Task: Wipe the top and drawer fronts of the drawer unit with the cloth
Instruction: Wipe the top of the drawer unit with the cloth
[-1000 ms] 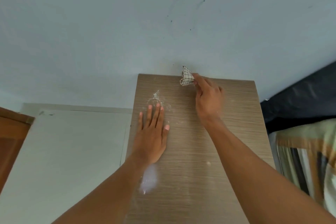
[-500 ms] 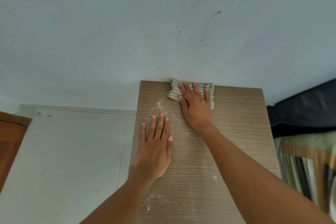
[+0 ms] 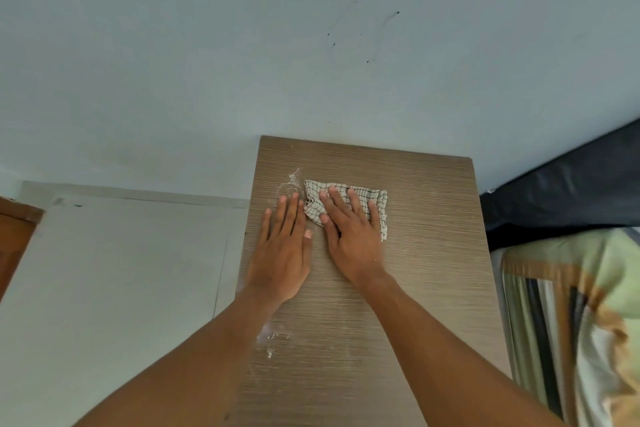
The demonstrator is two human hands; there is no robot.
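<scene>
The drawer unit's wood-grain top (image 3: 429,253) stands against a pale wall and fills the middle of the view. A white cloth with a dark check (image 3: 377,199) lies spread on the top's far half. My right hand (image 3: 349,236) presses flat on the cloth, fingers splayed over it. My left hand (image 3: 282,246) rests palm-down on the bare top just left of the cloth, holding nothing. White dust (image 3: 294,178) marks the surface beyond my left fingertips, and another patch (image 3: 273,336) shows near my left forearm. The drawer fronts are hidden.
A pale wall (image 3: 207,62) with dark marks rises behind the unit. To the right lies a bed with a dark blue cover (image 3: 568,184) and a striped green sheet (image 3: 581,315). Left of the unit is pale floor (image 3: 114,270) and a brown wooden edge (image 3: 14,236).
My right hand spread the bunched cloth flat at the back edge, then slid it toward me and to the left. My left hand has stayed flat on the top.
</scene>
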